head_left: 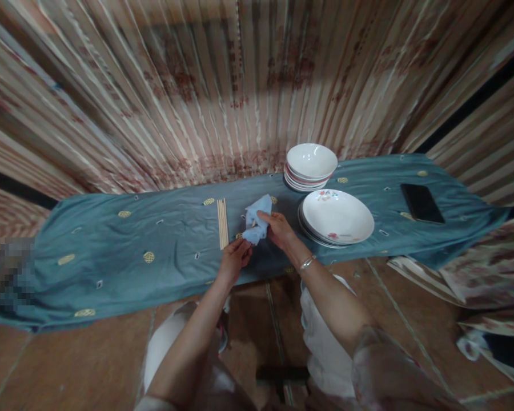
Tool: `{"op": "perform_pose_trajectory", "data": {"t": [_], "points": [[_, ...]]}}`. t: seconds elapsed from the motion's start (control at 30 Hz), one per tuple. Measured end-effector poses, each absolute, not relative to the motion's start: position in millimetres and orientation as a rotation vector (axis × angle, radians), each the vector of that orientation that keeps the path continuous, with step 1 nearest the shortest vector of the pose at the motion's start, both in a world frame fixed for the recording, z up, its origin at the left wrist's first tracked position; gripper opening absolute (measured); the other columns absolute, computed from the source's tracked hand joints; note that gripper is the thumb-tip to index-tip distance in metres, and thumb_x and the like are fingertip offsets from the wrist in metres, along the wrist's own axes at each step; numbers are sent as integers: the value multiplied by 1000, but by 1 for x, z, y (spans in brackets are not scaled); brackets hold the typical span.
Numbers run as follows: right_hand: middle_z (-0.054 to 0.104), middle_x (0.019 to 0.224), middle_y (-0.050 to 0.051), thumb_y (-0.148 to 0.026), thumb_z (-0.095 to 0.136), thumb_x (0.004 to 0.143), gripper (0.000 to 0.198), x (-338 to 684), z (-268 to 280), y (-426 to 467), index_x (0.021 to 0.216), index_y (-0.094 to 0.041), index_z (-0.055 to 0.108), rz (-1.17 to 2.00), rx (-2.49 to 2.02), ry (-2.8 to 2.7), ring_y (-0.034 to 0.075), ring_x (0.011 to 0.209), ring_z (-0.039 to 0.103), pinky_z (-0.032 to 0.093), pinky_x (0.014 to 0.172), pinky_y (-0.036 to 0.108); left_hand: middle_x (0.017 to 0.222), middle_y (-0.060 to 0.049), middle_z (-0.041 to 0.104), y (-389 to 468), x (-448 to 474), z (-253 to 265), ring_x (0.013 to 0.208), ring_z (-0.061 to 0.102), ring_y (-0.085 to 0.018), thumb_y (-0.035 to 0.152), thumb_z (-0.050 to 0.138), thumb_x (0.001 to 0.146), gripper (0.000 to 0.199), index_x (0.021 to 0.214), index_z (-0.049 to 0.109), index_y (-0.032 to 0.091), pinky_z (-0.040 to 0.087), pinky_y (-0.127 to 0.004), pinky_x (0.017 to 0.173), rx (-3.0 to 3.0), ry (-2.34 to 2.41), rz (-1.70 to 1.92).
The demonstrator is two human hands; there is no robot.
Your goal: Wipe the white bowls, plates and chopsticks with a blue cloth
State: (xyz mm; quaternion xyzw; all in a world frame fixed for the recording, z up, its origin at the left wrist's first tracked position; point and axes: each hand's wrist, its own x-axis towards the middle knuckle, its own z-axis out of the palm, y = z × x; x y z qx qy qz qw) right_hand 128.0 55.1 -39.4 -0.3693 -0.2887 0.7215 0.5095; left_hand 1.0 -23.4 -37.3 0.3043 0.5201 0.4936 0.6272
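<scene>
Pleated, patterned curtain [205, 85] fills the background, hanging behind the far edge of the work area and at both sides. Brown tiled floor [89, 359] shows below. Across the middle extends the long tabletop [111, 274], draped in rumpled teal fabric printed with yellow pineapple-like motifs. Beneath its near edge are the light trousers [325, 342] of the seated person. Right of centre stands a stack of wide white dishes [338, 214], the uppermost bearing small floral sprays inside its rim. Just behind it, slightly to the left, is a stack of white bowls [310, 165], some with reddish bands on the outer wall. Farther right, well apart from the crockery, lies a flat, dark rectangular object [422, 202]. Both hands meet near the centre: the right hand [278, 228] pinches a light blue cloth [261, 204] from its right side, thumb on top, while the left hand [235, 261] grips the lower left corner with fingertips drawn together. The cloth is bunched and held just above the teal surface; a small pale sliver shows between its folds, not identifiable. To its left, pale chopsticks [222, 224] lie side by side, their near ends close to the left hand; contact cannot be determined. Smallest is a silvery bracelet [308, 262] on the right wrist.
</scene>
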Motion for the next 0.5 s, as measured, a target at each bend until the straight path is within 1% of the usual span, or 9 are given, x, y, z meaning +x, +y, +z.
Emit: {"op": "perform_pose_trajectory", "data": {"t": [0.17,0.33,0.4,0.5], "points": [[71,67,3,-35,76,70,21,137,-33,64,70,-17,66,1718,-852,-582,21,74,68,53,67,30,51,3,44,-26,2,-38,39,26,-4,40,73,64,27,66,64,15,13,-21,39,745,1198,1113],[74,77,6,-43,58,87,28,134,-27,62,90,-17,68,1834,-789,-571,21,83,70,57,69,31,53,3,44,-24,1,-39,39,25,-4,38,67,68,22,68,63,16,13,-20,39,722,1184,1133],[74,78,5,-42,56,90,28,129,-26,58,94,-17,68,1884,-760,-607,20,83,70,58,70,31,54,3,45,-22,1,-39,39,25,-4,34,65,69,18,66,61,17,13,-20,38,709,1180,1152],[73,74,5,-42,60,87,27,123,-28,51,89,-16,68,1929,-777,-667,20,80,70,57,70,29,52,4,45,-19,2,-38,38,24,-4,30,65,66,15,62,56,18,14,-20,38,685,1174,1198]]}}
